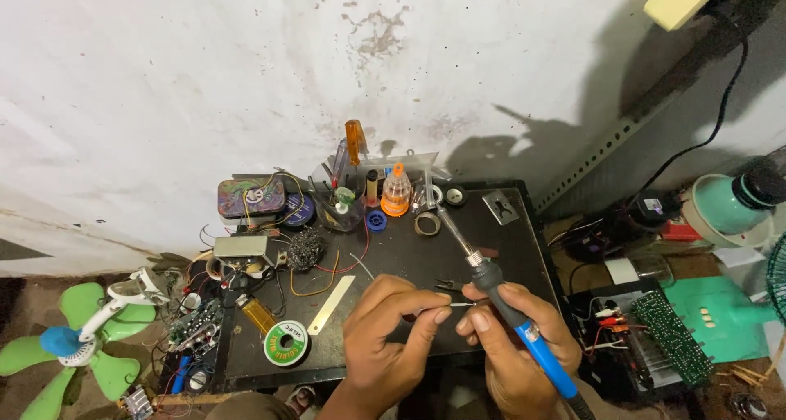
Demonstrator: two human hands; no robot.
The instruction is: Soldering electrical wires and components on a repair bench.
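Hands: both meet over the front of the dark table (pixel 491 248).
Right hand (pixel 512 338): fingers wrapped shut around the blue-handled iron (pixel 508 305), tip angled up and away, clear of the work.
Left hand (pixel 389 326): thumb and forefinger pinched on a thin wire (pixel 460 304), its end held out toward the right fingertips, so both hands steady it.
Solder spool (pixel 286 343): lies just left of the left hand, within reach.
Bottle (pixel 395 192), screwdriver (pixel 354 142): stand at the back, by the wall.
Fan (pixel 74 342): on the floor, far left.
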